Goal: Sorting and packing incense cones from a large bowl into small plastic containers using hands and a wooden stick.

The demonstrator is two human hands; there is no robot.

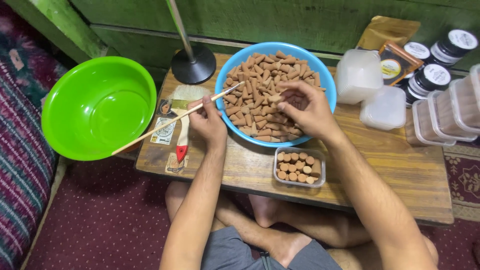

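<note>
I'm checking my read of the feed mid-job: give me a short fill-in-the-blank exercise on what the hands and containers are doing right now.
1. The left hand holds a thin wooden ____.
2. The right hand picks at brown cones piled in the ____ bowl.
3. The green bowl holds ____.
4. The small clear tray of cones stands on the wooden ____, in front of the cone bowl.

Missing words: stick; blue; nothing; table

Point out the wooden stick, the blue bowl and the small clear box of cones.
wooden stick [165, 123], head view, mid-shaft left of the hand.
blue bowl [327, 82], head view, right rim.
small clear box [275, 166], head view, left wall.
</note>
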